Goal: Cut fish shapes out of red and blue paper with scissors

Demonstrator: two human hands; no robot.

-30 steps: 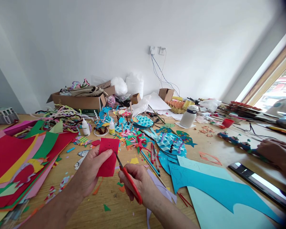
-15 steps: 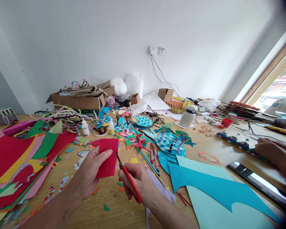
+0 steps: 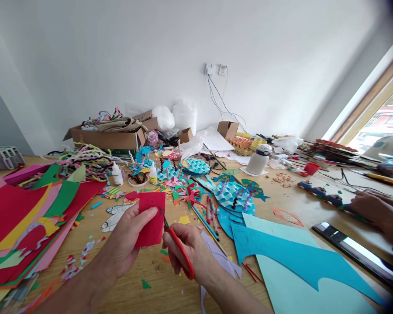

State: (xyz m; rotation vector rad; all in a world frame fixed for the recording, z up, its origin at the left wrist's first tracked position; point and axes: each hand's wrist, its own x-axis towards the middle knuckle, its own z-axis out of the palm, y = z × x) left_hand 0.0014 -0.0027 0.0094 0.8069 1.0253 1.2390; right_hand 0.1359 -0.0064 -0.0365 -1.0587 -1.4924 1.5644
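Observation:
My left hand (image 3: 130, 237) pinches a red piece of paper (image 3: 153, 226) by its left side, thumb on the front face; faint drawn marks show on it. My right hand (image 3: 186, 246) grips scissors (image 3: 182, 255) with red handles. Their dark blades point up and left and lie at the paper's right edge; whether they cut into it I cannot tell. Left of the paper lie white paper fish (image 3: 113, 222) with drawn outlines. Beyond my hands are two glue bottles (image 3: 117, 174) and colourful paper scraps (image 3: 186, 192).
Coloured paper sheets (image 3: 9, 213) pile up at left. Blue paper (image 3: 281, 255) and a dark phone (image 3: 356, 253) lie at right, near another person's hand (image 3: 376, 213). A white bottle (image 3: 258, 160), blue paper fish (image 3: 232, 196) and cardboard boxes (image 3: 106, 138) stand or lie farther back.
My left hand and the red paper have shifted slightly right, toward the scissors. My right hand has stayed nearly in place.

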